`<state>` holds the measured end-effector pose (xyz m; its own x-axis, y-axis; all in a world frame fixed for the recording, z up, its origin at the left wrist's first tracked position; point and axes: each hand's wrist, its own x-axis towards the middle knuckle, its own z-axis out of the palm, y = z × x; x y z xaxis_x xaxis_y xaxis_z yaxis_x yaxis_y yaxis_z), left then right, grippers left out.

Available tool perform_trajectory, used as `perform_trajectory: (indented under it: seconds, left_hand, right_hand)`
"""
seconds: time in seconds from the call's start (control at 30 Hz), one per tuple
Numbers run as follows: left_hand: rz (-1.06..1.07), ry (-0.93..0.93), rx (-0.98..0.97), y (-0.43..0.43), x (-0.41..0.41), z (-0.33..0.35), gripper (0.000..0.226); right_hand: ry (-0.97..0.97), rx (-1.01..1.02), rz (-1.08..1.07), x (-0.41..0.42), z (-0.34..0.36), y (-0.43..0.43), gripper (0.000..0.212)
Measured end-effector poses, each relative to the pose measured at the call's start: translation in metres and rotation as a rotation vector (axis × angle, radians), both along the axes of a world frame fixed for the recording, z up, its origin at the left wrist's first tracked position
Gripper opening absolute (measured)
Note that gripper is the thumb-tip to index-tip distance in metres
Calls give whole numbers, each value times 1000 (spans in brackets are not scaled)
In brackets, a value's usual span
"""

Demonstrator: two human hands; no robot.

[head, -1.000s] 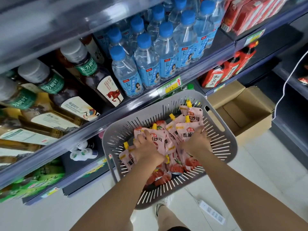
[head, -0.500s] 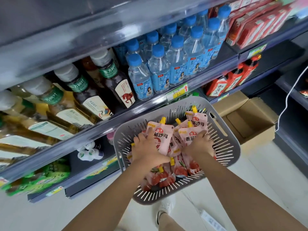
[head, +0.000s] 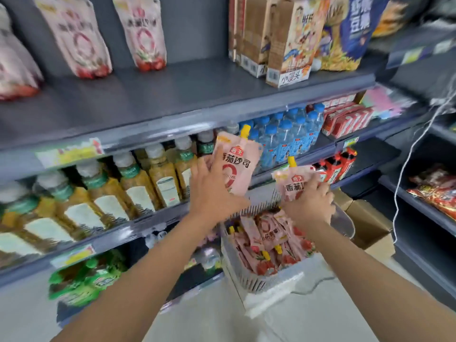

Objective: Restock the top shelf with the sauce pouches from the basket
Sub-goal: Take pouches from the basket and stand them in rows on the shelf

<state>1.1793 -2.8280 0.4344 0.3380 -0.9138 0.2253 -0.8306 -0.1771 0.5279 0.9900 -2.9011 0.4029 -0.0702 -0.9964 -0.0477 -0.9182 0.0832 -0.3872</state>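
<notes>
My left hand (head: 214, 193) grips a pink sauce pouch (head: 235, 164) with a yellow cap, held upright in front of the middle shelf. My right hand (head: 309, 206) grips a second pink sauce pouch (head: 293, 181) just above the grey basket (head: 259, 282), which still holds several pouches. The top shelf (head: 172, 99) is dark grey. Three pink pouches (head: 145, 30) stand at its back left, and its middle is bare.
Snack boxes (head: 283, 40) and a blue bag fill the top shelf's right end. Tea bottles (head: 138, 186) and water bottles (head: 286, 137) line the shelf below. A cardboard box (head: 370, 228) sits on the floor at right, beside another shelf unit with a white cable (head: 404, 169).
Both hands have lifted out of the basket, each with a pouch. My view has tilted up, so the top shelf now shows.
</notes>
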Motion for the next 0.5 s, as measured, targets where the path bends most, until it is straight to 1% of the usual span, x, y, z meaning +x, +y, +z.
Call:
perform_trajectory:
  seconds: [0.17,0.37,0.5]
  left_hand:
    - [163,-50,-271,91,65,55,124]
    - [358,-75,-460,187,151,104,123]
    - [521,-116,-502,221,208,131,124]
  right_hand:
    - [-194,-138,177,67,64,69,106]
    - [-406,-277,402,170,132,138,108]
    - [-510,-382,503,235,176,157,108]
